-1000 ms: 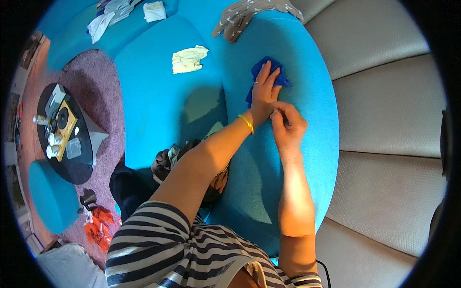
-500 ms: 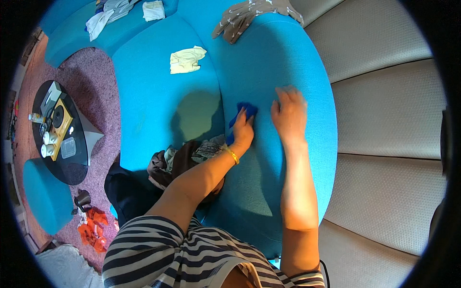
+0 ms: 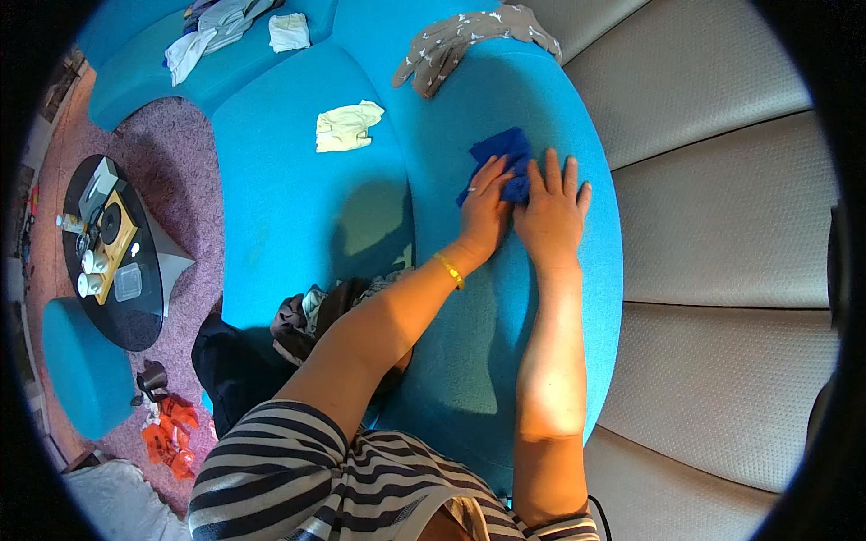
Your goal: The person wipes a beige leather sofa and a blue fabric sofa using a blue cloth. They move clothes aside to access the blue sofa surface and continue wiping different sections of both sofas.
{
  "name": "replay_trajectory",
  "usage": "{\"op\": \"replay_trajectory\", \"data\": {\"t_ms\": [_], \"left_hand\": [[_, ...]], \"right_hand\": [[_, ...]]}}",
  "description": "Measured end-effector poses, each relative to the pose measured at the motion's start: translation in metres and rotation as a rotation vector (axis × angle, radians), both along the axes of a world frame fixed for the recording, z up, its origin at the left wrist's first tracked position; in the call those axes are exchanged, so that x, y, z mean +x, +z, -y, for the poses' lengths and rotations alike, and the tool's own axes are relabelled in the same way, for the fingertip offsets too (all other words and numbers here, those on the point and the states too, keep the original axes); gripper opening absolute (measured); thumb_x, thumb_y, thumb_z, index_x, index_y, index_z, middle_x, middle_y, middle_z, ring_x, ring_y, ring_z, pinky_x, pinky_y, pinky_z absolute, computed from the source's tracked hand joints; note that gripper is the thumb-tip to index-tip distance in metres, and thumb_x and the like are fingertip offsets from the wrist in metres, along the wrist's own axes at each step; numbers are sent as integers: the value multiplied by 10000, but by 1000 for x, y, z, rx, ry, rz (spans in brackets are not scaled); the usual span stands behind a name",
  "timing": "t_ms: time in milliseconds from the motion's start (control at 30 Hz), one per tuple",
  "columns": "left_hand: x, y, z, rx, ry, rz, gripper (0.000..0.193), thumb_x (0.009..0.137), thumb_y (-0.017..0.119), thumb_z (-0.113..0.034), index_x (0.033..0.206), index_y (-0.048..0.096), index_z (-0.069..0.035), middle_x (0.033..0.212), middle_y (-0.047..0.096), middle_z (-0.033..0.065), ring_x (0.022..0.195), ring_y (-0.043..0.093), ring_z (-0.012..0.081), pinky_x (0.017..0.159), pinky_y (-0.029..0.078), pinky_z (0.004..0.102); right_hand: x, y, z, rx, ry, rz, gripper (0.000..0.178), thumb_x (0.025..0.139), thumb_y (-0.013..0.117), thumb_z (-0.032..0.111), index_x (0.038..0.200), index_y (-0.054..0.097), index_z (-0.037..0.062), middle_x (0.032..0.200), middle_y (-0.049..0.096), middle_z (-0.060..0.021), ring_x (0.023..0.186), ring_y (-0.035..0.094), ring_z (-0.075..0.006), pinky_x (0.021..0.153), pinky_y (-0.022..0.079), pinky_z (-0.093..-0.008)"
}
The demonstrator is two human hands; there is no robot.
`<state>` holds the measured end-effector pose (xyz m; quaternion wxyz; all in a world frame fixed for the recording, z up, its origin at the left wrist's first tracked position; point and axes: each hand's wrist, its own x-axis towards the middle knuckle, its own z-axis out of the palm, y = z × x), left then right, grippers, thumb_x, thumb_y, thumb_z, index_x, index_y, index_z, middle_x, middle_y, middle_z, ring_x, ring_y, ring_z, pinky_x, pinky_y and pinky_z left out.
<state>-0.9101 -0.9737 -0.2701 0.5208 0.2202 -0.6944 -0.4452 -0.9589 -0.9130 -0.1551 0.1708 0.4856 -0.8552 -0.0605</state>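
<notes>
A small dark-blue cloth (image 3: 512, 146) lies crumpled on the turquoise sofa seat (image 3: 451, 361). My left hand (image 3: 487, 212) is on its near side, with fingers closed over the fabric and part of the cloth showing beyond the fingertips. Flat beside it rests my right hand (image 3: 552, 216), fingers spread, its thumb side touching the cloth's right edge. Close to my left forearm sits a heap of clothes (image 3: 298, 325), brown and grey, partly hidden by the arm. A folded pale-yellow garment (image 3: 347, 126) lies farther left on the seat.
A brown patterned garment (image 3: 451, 50) lies at the far end of the seat. Padded beige backrest panels (image 3: 713, 225) line the right. Leftward are a folded white cloth (image 3: 289, 32), more clothes (image 3: 216, 32), a dark oval table (image 3: 135, 311) and an orange bag (image 3: 171, 433).
My left hand has moved away from me and rightward, taking the blue cloth along. My right hand has come down from above the seat to lie beside the cloth, fingers spread.
</notes>
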Motion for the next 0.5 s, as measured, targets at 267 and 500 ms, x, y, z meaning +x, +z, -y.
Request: {"op": "replay_trajectory", "data": {"t_ms": [267,500], "left_hand": [[5,-52,-10,391,71,119,427,928,559,14,1353,535,-24,1465,472,178,1358,445,326,1132,368,392],[-47,23,54,-207,23,-25,455,874,622,-46,1326,578,-75,1481,477,111,1360,443,335,1131,371,419]], "right_hand": [[4,-8,9,-46,134,40,501,834,659,177,1323,592,90,1473,484,-90,1445,316,-341,1171,191,-607],[-19,-28,17,-414,116,159,474,842,637,120,1310,590,57,1428,526,-99,1392,403,-324,1161,254,-546]]}}
